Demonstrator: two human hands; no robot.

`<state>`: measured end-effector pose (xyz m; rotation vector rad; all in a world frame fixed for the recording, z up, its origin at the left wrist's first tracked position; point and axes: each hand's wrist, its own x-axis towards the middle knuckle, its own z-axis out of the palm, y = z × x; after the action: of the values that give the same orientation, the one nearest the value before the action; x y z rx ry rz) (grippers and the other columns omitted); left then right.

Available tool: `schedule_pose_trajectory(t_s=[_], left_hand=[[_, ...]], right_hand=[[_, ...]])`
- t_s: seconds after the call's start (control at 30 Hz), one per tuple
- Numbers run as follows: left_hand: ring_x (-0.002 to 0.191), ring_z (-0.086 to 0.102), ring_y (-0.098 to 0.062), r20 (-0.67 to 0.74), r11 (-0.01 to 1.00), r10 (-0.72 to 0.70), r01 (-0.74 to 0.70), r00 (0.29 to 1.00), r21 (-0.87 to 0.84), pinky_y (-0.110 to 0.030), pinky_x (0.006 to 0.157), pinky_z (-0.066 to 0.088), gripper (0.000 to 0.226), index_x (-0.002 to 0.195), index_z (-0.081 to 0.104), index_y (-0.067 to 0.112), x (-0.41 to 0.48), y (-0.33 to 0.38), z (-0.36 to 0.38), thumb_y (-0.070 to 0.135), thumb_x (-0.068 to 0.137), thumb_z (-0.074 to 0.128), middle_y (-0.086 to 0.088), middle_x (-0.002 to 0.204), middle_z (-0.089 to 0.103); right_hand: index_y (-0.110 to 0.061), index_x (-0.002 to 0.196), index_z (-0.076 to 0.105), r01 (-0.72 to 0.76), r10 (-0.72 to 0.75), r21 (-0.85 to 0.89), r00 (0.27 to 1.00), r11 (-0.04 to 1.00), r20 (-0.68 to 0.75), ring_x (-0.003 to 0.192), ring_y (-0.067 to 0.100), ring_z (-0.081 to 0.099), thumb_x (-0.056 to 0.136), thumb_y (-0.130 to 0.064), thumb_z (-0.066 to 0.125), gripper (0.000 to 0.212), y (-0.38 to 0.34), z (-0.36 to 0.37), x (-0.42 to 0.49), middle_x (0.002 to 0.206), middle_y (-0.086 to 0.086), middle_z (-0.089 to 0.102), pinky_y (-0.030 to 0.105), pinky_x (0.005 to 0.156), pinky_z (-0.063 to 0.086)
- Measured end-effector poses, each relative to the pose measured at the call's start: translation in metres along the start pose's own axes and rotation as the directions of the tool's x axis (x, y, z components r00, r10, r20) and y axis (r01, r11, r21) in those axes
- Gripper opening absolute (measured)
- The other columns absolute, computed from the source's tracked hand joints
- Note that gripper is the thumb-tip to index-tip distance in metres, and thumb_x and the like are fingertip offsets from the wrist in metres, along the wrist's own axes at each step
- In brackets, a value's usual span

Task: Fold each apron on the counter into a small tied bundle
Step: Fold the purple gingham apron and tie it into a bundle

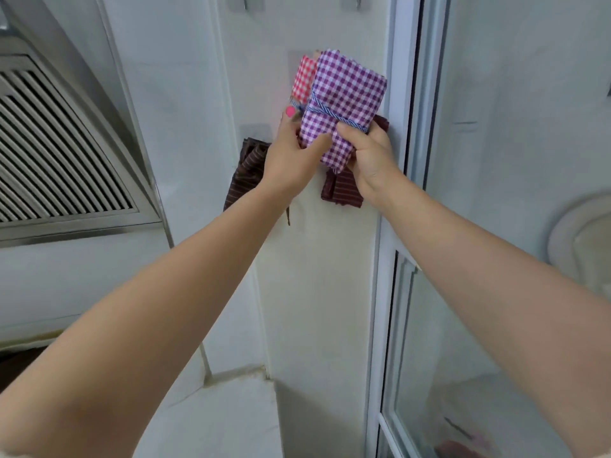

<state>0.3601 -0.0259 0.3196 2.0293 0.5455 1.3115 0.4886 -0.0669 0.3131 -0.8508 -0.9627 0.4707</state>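
Observation:
A folded purple-and-white checked apron bundle (344, 97), wrapped with a blue-and-white striped tie (330, 114), is held up against the white wall. My left hand (291, 153) grips its lower left edge, thumb on the front. My right hand (367, 153) grips its lower right part, fingers curled round the fabric. Behind it sits a red-and-white checked bundle (302, 79), mostly hidden. Two brown striped cloths hang on the wall behind my hands, one at the left (246, 173) and one at the right (340, 191).
A metal range hood (62, 153) with a slatted grille fills the left. A white-framed sliding glass door (396, 226) stands at the right. Wall hooks (244, 3) are fixed near the top. A white ledge (215, 414) lies below.

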Motion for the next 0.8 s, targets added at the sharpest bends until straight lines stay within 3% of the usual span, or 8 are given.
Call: schedule_pose_trajectory(t_s=[0.1,0.2,0.3,0.43,0.6,0.7,0.8], left_hand=[[0.092,0.065,-0.007,0.004,0.989,0.108,-0.108,0.994,0.100,-0.041,0.085,0.056,0.041,0.117,0.057,0.019,0.011,0.010,0.005,0.043,0.085,0.062,0.008,0.102,0.068],[0.088,0.066,-0.008,-0.020,0.964,0.243,-0.239,0.970,0.118,-0.042,0.081,0.056,0.035,0.113,0.059,0.021,0.020,0.024,0.013,0.045,0.087,0.059,0.010,0.097,0.068],[0.086,0.064,-0.003,-0.035,0.931,0.326,-0.315,0.945,0.186,-0.039,0.079,0.056,0.038,0.112,0.060,0.024,0.031,0.035,0.017,0.051,0.085,0.056,0.013,0.097,0.068],[0.080,0.064,-0.001,-0.070,0.955,0.283,-0.274,0.956,0.116,-0.027,0.071,0.057,0.031,0.107,0.062,0.019,0.049,0.051,0.015,0.043,0.087,0.062,0.011,0.091,0.067],[0.080,0.065,0.000,-0.202,0.970,0.234,-0.243,0.951,-0.023,-0.019,0.066,0.052,0.028,0.106,0.061,0.017,0.076,0.061,-0.008,0.039,0.088,0.064,0.010,0.091,0.067],[0.079,0.065,-0.005,-0.264,0.972,0.186,-0.216,0.946,-0.090,-0.024,0.066,0.053,0.029,0.105,0.060,0.016,0.094,0.059,-0.029,0.038,0.087,0.064,0.008,0.089,0.066],[0.072,0.060,-0.003,-0.290,0.978,0.144,-0.181,0.946,-0.105,-0.018,0.059,0.045,0.026,0.107,0.059,0.016,0.109,0.053,-0.049,0.035,0.090,0.062,0.009,0.085,0.062]], right_hand=[[-0.012,0.102,0.062,0.030,-0.026,0.061,0.998,0.998,-0.055,0.092,0.025,0.068,0.080,-0.017,0.062,0.023,-0.010,-0.004,0.014,0.096,0.006,0.069,0.046,0.089,0.056],[-0.011,0.086,0.058,0.090,-0.082,0.123,0.994,0.988,-0.070,0.076,0.019,0.062,0.070,-0.022,0.056,0.020,-0.024,-0.007,0.029,0.080,0.002,0.060,0.038,0.070,0.051],[-0.013,0.081,0.055,0.147,-0.132,0.170,0.987,0.974,-0.092,0.074,0.019,0.058,0.069,-0.022,0.054,0.015,-0.035,-0.009,0.040,0.079,0.002,0.055,0.039,0.071,0.046],[-0.008,0.092,0.055,0.188,-0.172,0.159,0.979,0.969,-0.108,0.084,0.026,0.058,0.071,-0.023,0.056,0.025,-0.049,-0.006,0.051,0.084,0.005,0.056,0.043,0.076,0.046],[-0.002,0.110,0.056,0.183,-0.189,0.147,0.982,0.972,0.025,0.074,0.018,0.066,0.085,-0.014,0.055,0.028,-0.073,0.029,0.071,0.083,0.004,0.064,0.033,0.067,0.055],[-0.004,0.103,0.058,0.151,-0.161,0.126,0.985,0.980,0.069,0.074,0.021,0.067,0.088,-0.010,0.055,0.016,-0.080,0.060,0.087,0.082,0.006,0.065,0.034,0.065,0.055],[-0.004,0.102,0.058,0.155,-0.161,0.073,0.984,0.985,0.079,0.080,0.026,0.068,0.088,-0.010,0.057,0.016,-0.081,0.088,0.103,0.087,0.009,0.065,0.038,0.070,0.059]])
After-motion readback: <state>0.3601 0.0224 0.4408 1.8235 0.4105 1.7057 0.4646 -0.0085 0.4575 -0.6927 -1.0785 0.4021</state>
